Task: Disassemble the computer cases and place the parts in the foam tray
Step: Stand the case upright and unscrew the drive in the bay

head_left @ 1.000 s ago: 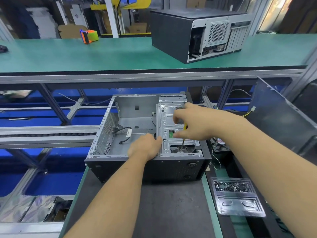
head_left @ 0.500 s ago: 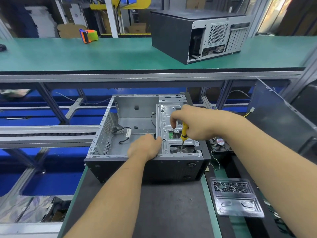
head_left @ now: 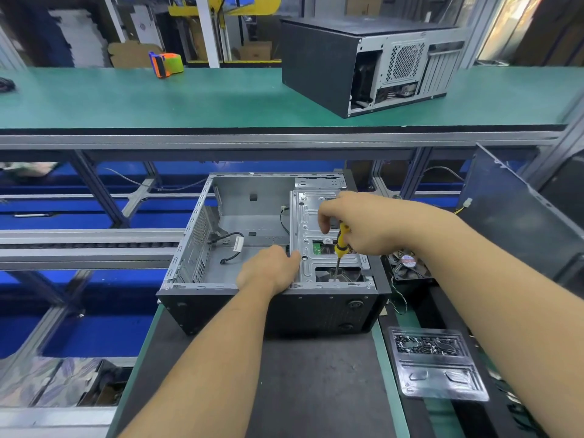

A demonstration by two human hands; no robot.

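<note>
Clearly, from the head camera, my right hand has its grip pinched round the yellow screwdriver, held nearly upright so the shaft runs down to a screw at the near edge of the drive bracket, just below the grip. My left hand sits just left of that, fingers curled against the bracket's edge, I judge to steady the open computer case against the twisting. The case lies on its side on the worktop, opening upward, which gives access from above. Below and right of my right hand waits a clear plastic tray with loose screws. No foam tray that I can make out.
</note>
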